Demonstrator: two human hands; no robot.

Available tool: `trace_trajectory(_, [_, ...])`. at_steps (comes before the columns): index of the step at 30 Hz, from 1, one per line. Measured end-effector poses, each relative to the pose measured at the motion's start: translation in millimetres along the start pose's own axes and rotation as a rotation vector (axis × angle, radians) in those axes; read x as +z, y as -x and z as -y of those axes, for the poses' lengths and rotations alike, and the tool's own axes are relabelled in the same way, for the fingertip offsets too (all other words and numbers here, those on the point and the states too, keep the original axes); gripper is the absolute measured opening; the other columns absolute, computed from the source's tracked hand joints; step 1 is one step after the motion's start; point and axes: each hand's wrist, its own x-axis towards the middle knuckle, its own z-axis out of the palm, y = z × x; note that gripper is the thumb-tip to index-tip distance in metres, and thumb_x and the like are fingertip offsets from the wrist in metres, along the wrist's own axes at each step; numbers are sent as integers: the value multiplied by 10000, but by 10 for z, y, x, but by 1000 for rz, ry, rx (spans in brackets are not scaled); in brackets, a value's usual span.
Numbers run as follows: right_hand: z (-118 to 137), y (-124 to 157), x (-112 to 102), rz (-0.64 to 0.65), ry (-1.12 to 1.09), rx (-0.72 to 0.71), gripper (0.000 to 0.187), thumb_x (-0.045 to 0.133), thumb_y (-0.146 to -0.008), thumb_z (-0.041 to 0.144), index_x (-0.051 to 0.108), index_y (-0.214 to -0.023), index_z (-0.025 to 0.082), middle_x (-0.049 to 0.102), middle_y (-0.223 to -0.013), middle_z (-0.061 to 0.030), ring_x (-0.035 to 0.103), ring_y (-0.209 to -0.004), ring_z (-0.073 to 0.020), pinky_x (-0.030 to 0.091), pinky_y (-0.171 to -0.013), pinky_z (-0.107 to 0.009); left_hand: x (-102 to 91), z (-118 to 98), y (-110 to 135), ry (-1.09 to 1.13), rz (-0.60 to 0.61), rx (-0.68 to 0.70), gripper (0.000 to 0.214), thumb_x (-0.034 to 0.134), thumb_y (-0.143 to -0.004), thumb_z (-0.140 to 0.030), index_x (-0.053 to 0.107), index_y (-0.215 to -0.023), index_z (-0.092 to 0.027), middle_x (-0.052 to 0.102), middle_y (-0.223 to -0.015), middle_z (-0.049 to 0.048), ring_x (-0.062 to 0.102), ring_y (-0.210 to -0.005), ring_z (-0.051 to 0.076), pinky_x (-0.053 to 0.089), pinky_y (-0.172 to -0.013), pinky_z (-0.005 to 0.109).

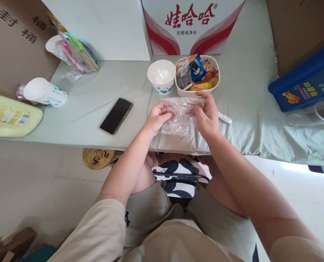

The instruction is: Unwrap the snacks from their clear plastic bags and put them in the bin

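Between my two hands a clear plastic bag (179,118) is spread out near the front edge of the cloth-covered surface. My left hand (159,115) pinches its left side between thumb and fingers. At the bag's right side, my right hand (207,114) grips the film, with the index finger stretched out toward a white tub. That white tub (197,92) holds several small snack packets (198,71). A paper bowl (162,76) with crumpled clear plastic in it stands just left of the tub. Partly behind my right hand lies a white-handled tool (225,118); its other end is hidden.
A black phone (116,115) lies left of my hands. Paper cups (45,91) and a pale yellow jug (11,114) are at the far left. White boxes (189,32) stand at the back, and a blue container (303,80) is at the right.
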Motion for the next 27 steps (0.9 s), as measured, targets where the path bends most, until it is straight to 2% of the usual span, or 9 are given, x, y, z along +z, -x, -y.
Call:
trace_trajectory(4, [-73, -80, -28, 33, -130, 135, 502, 688, -886, 526, 555, -1321, 313, 695, -1117, -60, 699, -992, -239, 576, -823, -385, 41, -52, -14, 61, -111, -23, 257, 696, -672, -106, 643, -909, -190, 673, -741, -40, 634, -663, 86, 510, -694, 222])
trace_trajectory(7, [-30, -65, -23, 199, -180, 250, 432, 813, -761, 496, 673, -1068, 226, 719, -977, -56, 673, -874, -202, 552, -771, -337, 33, -65, -14, 154, -133, 1, 283, 725, -663, -147, 640, -930, -193, 686, -774, -36, 658, -687, 100, 515, -688, 226])
trace_trajectory(9, [14, -32, -10, 257, -169, 304, 332, 828, -724, 451, 675, -867, 195, 690, -813, -36, 625, -746, -165, 512, -702, -307, 26, -70, 9, 223, -78, -31, 338, 773, -693, -257, 641, -999, -195, 727, -844, -5, 709, -757, 143, 550, -718, 261])
trace_trajectory(11, [40, -2, -7, 220, -172, 304, 279, 795, -735, 428, 647, -799, 199, 648, -734, -10, 571, -666, -136, 462, -632, -282, 23, -72, 46, 243, 18, -124, 487, 827, -691, -340, 621, -1115, -215, 761, -934, 22, 749, -829, 190, 585, -759, 310])
trace_trajectory(15, [9, 9, -47, 106, -169, 297, 256, 746, -775, 439, 592, -805, 237, 546, -644, 40, 464, -552, -107, 379, -519, -258, 12, -47, 96, 99, 170, -255, 779, 865, -598, -166, 543, -1297, -283, 773, -917, 1, 759, -782, 190, 571, -708, 290])
trace_trajectory(19, [-43, -20, -64, 98, -168, 328, 295, 743, -810, 477, 539, -804, 263, 463, -601, 55, 414, -502, -113, 375, -462, -264, -61, -17, 67, 0, 94, -220, 573, 753, -626, -97, 618, -1172, -206, 737, -766, -15, 681, -623, 124, 511, -625, 237])
trace_trajectory(22, [-39, -42, -24, 112, -177, 365, 327, 744, -821, 519, 534, -829, 268, 437, -584, 61, 398, -485, -116, 382, -454, -272, -108, -25, 37, 11, 36, -173, 338, 777, -688, -192, 667, -1007, -173, 742, -789, 5, 705, -693, 136, 542, -684, 254])
trace_trajectory(25, [-14, -58, 30, 154, -168, 300, 355, 757, -815, 558, 588, -909, 261, 570, -686, 20, 519, -591, -147, 458, -550, -296, -92, -14, 10, 40, 73, -109, 357, 846, -708, -320, 708, -1005, -178, 776, -894, 32, 742, -835, 178, 577, -777, 291])
trace_trajectory(27, [-13, -66, 56, 233, -182, 206, 416, 808, -765, 550, 625, -995, 256, 682, -865, -22, 630, -786, -196, 528, -705, -330, -59, 12, -19, 21, 75, -89, 333, 852, -701, -309, 731, -984, -182, 782, -895, 31, 738, -826, 179, 578, -772, 290])
